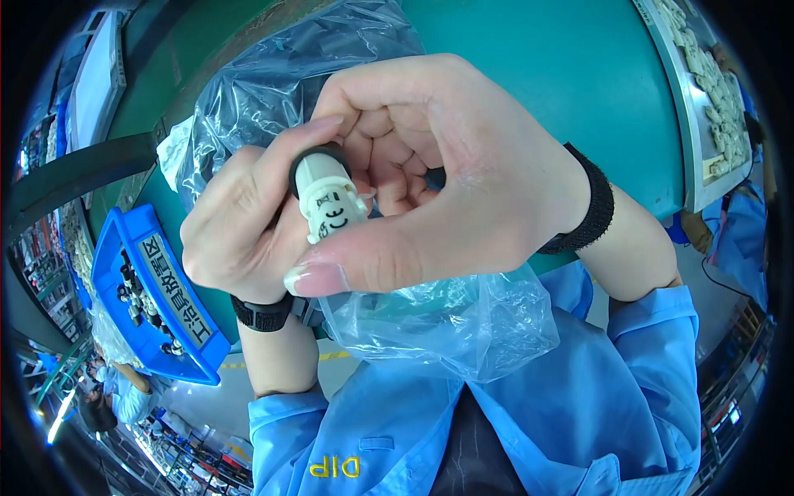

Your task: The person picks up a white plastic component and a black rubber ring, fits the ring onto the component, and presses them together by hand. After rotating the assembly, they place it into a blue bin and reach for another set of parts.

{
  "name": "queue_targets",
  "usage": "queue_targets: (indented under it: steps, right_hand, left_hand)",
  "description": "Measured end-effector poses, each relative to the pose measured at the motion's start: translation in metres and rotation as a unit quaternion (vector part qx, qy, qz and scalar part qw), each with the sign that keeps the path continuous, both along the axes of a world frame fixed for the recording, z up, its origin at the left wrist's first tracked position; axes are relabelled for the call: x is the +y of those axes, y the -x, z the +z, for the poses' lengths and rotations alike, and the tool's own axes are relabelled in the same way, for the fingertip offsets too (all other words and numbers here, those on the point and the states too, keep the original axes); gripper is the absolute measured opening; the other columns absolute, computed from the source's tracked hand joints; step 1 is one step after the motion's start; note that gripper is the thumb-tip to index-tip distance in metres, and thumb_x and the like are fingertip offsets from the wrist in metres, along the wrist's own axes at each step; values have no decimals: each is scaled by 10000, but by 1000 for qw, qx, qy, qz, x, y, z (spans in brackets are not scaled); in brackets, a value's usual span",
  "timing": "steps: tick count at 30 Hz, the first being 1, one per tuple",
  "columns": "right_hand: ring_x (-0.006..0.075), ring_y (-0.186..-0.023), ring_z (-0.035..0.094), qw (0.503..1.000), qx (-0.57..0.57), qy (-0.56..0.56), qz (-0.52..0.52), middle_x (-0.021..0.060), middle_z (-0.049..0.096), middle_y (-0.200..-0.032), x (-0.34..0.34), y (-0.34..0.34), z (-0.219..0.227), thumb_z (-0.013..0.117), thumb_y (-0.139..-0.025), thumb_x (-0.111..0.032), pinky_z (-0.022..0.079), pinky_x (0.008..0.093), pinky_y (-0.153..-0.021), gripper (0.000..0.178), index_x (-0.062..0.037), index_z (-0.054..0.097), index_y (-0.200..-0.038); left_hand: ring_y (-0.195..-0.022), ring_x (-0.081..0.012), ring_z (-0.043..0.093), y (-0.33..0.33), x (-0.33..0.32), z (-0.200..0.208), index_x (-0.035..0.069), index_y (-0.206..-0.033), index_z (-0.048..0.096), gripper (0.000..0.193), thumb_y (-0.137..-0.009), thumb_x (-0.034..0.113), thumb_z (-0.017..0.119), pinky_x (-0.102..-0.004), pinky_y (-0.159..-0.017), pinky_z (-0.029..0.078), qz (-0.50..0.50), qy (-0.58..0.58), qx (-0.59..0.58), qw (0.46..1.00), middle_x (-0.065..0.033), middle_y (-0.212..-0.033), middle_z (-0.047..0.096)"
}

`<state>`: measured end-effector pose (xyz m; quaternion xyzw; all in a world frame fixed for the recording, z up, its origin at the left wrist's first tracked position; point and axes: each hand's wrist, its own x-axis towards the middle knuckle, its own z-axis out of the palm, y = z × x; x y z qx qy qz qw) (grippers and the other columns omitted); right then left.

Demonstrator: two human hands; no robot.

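In front of my chest, both hands close around a small white plastic cylinder [324, 194] with dark printing on its side. A black ring or cap [319, 159] sits on its upper end. My left hand [240, 219] grips the part from the left, with a fingertip at the black end. Curled over from the right, my right hand [480, 174] has its thumb alongside the lower end of the cylinder. Its other fingers are bent inward behind the part, and their contact with it is partly hidden. Black straps circle both wrists.
A clear plastic bag [248, 103] lies beyond my hands, and clear film [463, 326] hangs below them. At left stands a blue bin [124, 331] holding small black and white parts. A tray [695, 107] with several pale parts is at right, beside the green tabletop [571, 58].
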<state>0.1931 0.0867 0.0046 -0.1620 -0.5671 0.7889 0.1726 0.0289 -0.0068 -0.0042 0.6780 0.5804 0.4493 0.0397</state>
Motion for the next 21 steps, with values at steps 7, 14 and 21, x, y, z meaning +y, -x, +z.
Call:
queue_targets:
  steps: [7, 14, 21]
  right_hand:
    - [64, -562, 564, 999, 35, -39, 1, 25, 618, -638, 1, 0, -9, 839, -725, -346, 433, 201, -503, 431, 28, 637, -794]
    - [62, -610, 569, 999, 17, 35, 24, 23, 615, -698, 4, 3, -4, 817, -767, -263, 426, 191, -524, 347, 8, 620, -856]
    - [69, -677, 597, 995, 8, 32, 99, 22, 609, -793, 14, 0, 0, 791, -775, -179, 469, 198, -563, 350, -8, 587, -1002]
  left_hand:
    - [-556, -98, 549, 5, 3, -1, -20, -1024, 739, 424, -600, -26, 755, -211, -490, 414, -64, -37, 7, 997, -42, -662, 606]
    - [-540, -118, 553, 9, 1, 0, -3, -1005, 744, 404, -602, -1, 782, -229, -482, 427, -73, -41, 35, 996, -47, -685, 616]
    - [-507, -143, 520, 7, 0, 11, 17, -981, 746, 352, -633, 33, 797, -240, -466, 407, -68, -45, 10, 997, -38, -662, 591]
